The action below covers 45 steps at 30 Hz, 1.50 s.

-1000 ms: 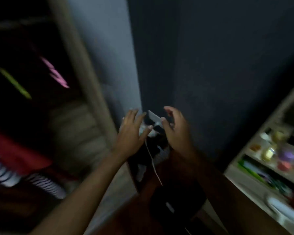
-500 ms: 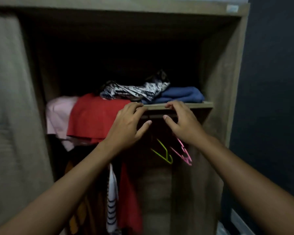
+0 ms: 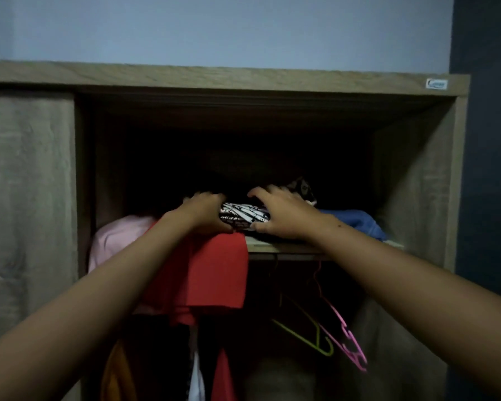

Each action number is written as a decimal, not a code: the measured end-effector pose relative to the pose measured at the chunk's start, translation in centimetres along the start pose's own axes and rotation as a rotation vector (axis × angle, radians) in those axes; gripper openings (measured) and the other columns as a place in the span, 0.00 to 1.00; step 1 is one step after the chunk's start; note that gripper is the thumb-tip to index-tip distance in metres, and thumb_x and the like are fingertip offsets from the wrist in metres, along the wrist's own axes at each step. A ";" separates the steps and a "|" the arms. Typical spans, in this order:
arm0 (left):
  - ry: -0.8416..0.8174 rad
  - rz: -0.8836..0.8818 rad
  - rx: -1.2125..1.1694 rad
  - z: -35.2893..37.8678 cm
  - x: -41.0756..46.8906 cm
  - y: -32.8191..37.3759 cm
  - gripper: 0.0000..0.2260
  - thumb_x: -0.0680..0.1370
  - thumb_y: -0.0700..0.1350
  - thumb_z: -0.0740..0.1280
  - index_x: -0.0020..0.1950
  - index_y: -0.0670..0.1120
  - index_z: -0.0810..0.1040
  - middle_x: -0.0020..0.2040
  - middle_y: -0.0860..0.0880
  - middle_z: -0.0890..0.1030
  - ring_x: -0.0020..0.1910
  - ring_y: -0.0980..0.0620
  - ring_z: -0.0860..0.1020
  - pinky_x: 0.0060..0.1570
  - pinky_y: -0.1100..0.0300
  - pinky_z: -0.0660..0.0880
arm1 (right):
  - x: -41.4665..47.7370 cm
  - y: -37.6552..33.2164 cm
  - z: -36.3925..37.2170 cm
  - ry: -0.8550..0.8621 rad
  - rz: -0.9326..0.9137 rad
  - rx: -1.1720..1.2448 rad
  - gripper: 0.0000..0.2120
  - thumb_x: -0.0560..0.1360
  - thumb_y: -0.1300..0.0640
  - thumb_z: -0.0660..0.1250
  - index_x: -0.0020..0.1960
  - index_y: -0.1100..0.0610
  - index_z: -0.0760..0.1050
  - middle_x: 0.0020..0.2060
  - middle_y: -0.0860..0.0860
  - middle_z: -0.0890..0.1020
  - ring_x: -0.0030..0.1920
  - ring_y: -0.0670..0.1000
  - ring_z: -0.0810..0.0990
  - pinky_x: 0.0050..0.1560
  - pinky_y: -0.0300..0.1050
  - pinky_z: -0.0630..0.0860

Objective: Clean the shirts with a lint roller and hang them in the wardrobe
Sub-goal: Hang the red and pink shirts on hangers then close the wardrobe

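Overhead, the open wardrobe (image 3: 434, 175) carries a shelf (image 3: 284, 248) with a folded black-and-white patterned shirt (image 3: 245, 217). The left hand (image 3: 204, 214) and right hand (image 3: 282, 217) clasp its two ends. Green hanger (image 3: 310, 337) and pink hanger (image 3: 349, 341) hang below.

Pale wall (image 3: 214, 27) above; dark wall (image 3: 489, 169) right.

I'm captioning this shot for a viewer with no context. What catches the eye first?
Both hands, left and right, close around a black-and-white patterned garment on the wardrobe shelf. A red cloth spills over the shelf's edge beneath the left hand. Lower right, a green hanger and a pink hanger hang bare.
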<state>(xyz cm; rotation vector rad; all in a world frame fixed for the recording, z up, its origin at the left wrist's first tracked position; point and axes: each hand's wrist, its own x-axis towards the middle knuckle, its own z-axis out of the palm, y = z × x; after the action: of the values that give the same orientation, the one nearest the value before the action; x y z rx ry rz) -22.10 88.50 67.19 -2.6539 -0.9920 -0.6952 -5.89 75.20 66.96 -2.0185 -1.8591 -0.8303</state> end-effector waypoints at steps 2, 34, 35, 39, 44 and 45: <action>-0.085 0.017 -0.025 -0.4 0.9 -0.4 0.27 0.67 0.55 0.78 0.63 0.48 0.79 0.61 0.45 0.82 0.58 0.45 0.80 0.57 0.53 0.78 | 1.0 0.0 0.2 -0.092 -0.023 -0.058 0.34 0.67 0.35 0.69 0.69 0.46 0.66 0.63 0.53 0.77 0.62 0.58 0.77 0.58 0.54 0.76; -0.061 0.225 -0.212 -1.6 6.2 13.2 0.23 0.83 0.49 0.62 0.78 0.48 0.64 0.75 0.44 0.69 0.73 0.42 0.68 0.70 0.54 0.64 | -2.7 12.7 -5.7 -0.129 0.296 -0.425 0.18 0.81 0.47 0.58 0.69 0.51 0.72 0.66 0.56 0.77 0.63 0.59 0.77 0.64 0.52 0.71; -0.115 0.227 -0.228 -1.0 6.1 13.2 0.21 0.83 0.50 0.62 0.76 0.48 0.67 0.73 0.44 0.72 0.70 0.43 0.72 0.69 0.54 0.67 | -3.3 12.8 -4.9 -0.238 0.308 -0.363 0.18 0.81 0.47 0.59 0.67 0.53 0.73 0.63 0.56 0.79 0.59 0.57 0.78 0.61 0.49 0.72; -0.198 0.242 -0.322 -0.9 6.2 12.6 0.19 0.79 0.49 0.65 0.71 0.51 0.72 0.67 0.45 0.77 0.61 0.47 0.76 0.62 0.54 0.72 | -5.0 12.3 -6.0 -0.357 0.477 0.190 0.33 0.79 0.32 0.53 0.68 0.57 0.74 0.60 0.54 0.78 0.56 0.54 0.77 0.54 0.45 0.69; -0.157 0.177 -0.523 -1.7 5.7 11.9 0.22 0.83 0.58 0.58 0.74 0.51 0.71 0.70 0.45 0.75 0.64 0.46 0.74 0.63 0.53 0.68 | -3.8 11.1 -5.8 -0.125 0.492 0.376 0.36 0.78 0.30 0.47 0.75 0.52 0.67 0.73 0.56 0.71 0.70 0.57 0.70 0.69 0.50 0.65; -0.136 0.169 -0.525 -1.4 5.6 11.8 0.23 0.84 0.60 0.55 0.76 0.52 0.69 0.74 0.44 0.72 0.68 0.45 0.73 0.67 0.52 0.67 | -3.6 10.9 -4.8 -0.094 0.448 0.329 0.32 0.80 0.32 0.47 0.74 0.50 0.67 0.73 0.56 0.71 0.70 0.57 0.71 0.69 0.49 0.66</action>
<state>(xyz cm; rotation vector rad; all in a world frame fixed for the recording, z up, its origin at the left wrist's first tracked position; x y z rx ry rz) -11.12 82.34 70.66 -3.2276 -0.6699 -0.8406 3.64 68.06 70.61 -2.1548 -1.3838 -0.2909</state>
